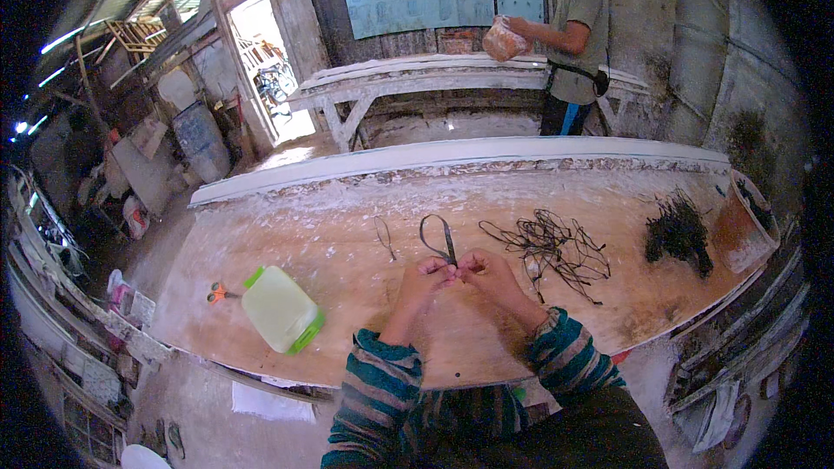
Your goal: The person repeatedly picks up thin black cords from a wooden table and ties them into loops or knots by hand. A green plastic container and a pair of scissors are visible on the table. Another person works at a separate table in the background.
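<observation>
Both my hands meet over the middle of the wooden table, fingertips pinched together. Between them is the lower end of a narrow black strap [448, 236], which bends into a loop above my fingers. My left hand [423, 279] closes on it from one side, and my right hand [492, 276] pinches it from the other. What exactly lies between the fingertips is too small to make out. To the left of the loop lies a single thin dark cord loop [385, 239]. Right of my right hand spreads a loose tangle of black cords [556, 247].
A clear box with green ends [280, 308] and orange-handled scissors [219, 293] lie left on the table [347, 347]. At right are a dark heap of cords [678, 233] and a tipped bucket [745, 226]. Beyond, a person [575, 39] holds a bag [506, 38] by another bench [417, 80].
</observation>
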`<act>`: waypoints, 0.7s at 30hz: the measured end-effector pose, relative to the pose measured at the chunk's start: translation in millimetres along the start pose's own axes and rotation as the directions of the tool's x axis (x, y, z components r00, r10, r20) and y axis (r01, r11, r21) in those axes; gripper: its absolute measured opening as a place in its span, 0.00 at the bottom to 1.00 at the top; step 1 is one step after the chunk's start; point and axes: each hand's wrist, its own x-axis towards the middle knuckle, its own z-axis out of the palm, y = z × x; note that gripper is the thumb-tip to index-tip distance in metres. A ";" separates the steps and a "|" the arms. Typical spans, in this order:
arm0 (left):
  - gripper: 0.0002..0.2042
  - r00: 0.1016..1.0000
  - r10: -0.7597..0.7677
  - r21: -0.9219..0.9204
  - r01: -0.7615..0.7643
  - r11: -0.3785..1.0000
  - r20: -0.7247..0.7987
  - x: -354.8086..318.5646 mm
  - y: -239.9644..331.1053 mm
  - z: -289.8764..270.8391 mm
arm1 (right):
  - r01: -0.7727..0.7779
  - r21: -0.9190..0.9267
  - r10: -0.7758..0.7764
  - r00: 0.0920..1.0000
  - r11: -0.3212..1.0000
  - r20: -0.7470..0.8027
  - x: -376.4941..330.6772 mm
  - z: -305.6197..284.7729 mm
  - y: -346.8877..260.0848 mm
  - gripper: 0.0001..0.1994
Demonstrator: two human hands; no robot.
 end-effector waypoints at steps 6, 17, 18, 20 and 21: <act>0.05 0.999 0.034 0.004 -0.034 0.999 0.020 -2.7 6.4 3.0 | 0.043 -0.089 -0.044 0.999 0.995 -0.005 -0.9 0.6 -3.5 0.05; 0.07 0.999 0.039 0.064 -0.037 0.997 -0.031 3.3 -4.4 -3.8 | 0.089 -0.187 -0.081 0.995 0.978 0.053 -2.0 2.9 -2.4 0.03; 0.07 0.998 0.034 0.046 -0.032 0.998 -0.050 3.4 -5.7 -5.7 | 0.094 -0.204 -0.083 0.994 0.974 0.065 -2.0 3.8 -3.8 0.04; 0.08 0.997 0.019 0.011 -0.018 1.000 -0.080 1.7 -0.6 -4.0 | 0.101 -0.237 -0.084 0.993 0.966 0.083 -2.9 3.5 -5.5 0.07; 0.08 0.997 0.015 0.003 -0.015 1.000 -0.080 0.3 2.6 -3.2 | 0.128 -0.251 -0.109 0.990 0.960 0.086 -2.9 3.3 -7.4 0.08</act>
